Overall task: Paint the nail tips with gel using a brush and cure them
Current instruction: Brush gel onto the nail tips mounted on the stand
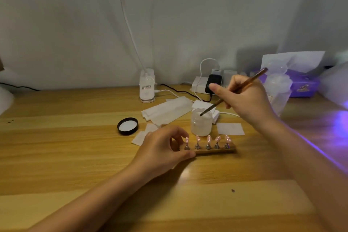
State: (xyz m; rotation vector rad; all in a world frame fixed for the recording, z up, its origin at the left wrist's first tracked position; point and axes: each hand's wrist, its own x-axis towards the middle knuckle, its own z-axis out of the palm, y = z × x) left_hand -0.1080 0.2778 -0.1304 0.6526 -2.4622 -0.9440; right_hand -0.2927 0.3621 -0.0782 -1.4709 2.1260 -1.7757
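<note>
Pink nail tips (208,138), black lid (127,126)

Both bare forearms reach in from the lower edge. The left hand (162,149) lies low, palm down, its fingers curled, thumb and fingertips pinching the near end of what it steadies. The right hand (244,98) is raised higher and further right, wrist bent, fingers curled round a thin handle held slantwise, index finger extended leftward.
</note>
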